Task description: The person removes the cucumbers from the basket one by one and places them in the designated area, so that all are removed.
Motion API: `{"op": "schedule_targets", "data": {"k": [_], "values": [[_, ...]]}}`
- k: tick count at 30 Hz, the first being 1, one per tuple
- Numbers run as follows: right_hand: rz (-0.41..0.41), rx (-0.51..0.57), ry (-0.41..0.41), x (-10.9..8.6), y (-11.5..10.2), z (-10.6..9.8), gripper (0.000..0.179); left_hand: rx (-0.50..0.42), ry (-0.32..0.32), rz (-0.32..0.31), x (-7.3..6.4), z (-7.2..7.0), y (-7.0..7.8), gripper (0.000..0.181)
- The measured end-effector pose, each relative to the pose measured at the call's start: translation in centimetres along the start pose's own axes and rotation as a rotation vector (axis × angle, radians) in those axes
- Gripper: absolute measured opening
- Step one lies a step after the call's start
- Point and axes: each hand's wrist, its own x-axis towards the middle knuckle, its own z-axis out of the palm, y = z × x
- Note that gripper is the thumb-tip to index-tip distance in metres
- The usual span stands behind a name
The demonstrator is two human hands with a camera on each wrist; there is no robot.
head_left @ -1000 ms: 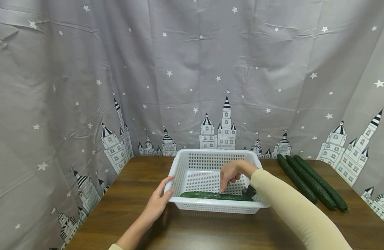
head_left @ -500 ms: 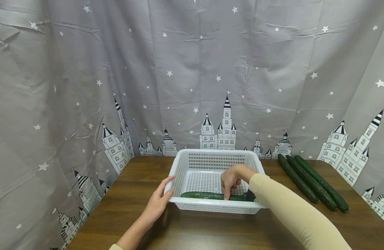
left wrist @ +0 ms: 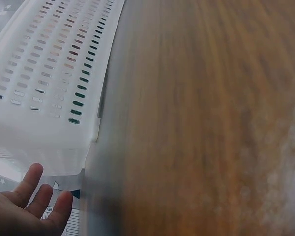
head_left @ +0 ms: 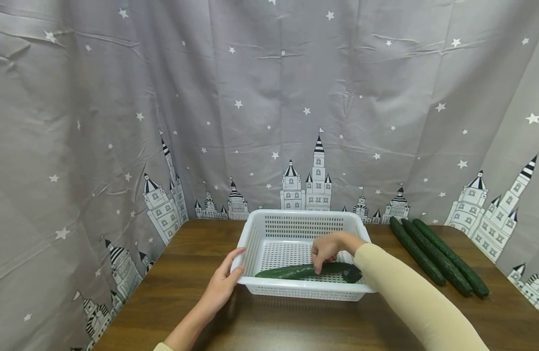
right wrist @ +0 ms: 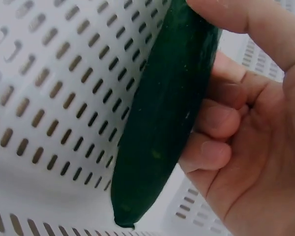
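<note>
In the head view a white plastic basket (head_left: pixel 304 294) with slotted walls stands on the wooden table. My left hand (head_left: pixel 223 280) holds its left rim near the front corner. Several fingers of that hand (left wrist: pixel 37 206) show beside the basket's corner in the left wrist view. Inside the basket, my right hand (head_left: pixel 325 249) grips a long dark green cucumber (head_left: pixel 289 271) from above near its middle. The thumb or a finger lies along one side in the right wrist view, with curled fingers on the other side of the cucumber (right wrist: pixel 157 132). Its stretch under the hand is hidden.
Several more cucumbers (head_left: pixel 442 256) lie side by side on the table (head_left: pixel 199 243) to the right of the basket. A dark round thing (head_left: pixel 351 274) shows under the right sleeve. A grey curtain (head_left: pixel 260 107) with stars and castles hangs behind the table.
My right hand has gone down onto the cucumber in the basket and taken hold of it. The cucumber's right part has shifted back from the front wall. My left hand has stayed put.
</note>
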Motion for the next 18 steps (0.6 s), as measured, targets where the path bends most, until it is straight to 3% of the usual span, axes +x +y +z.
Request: {"op": "schedule_targets", "data": {"k": [5, 13, 18], "values": [[-0.025, 0.026, 0.122, 0.2, 0.9, -0.3, 0.022, -0.002, 0.004, 0.009, 0.0, 0.1, -0.1, 0.046], [0.072, 0.068, 0.247, 0.6, 1.6, -0.7, 0.023, -0.015, -0.002, 0.001, 0.0, 0.1, -0.1, 0.046], [0.084, 0.158, 0.278, 0.8, 2.2, -0.6, 0.026, -0.023, -0.01, 0.008, 0.0, 0.1, -0.1, 0.046]]}}
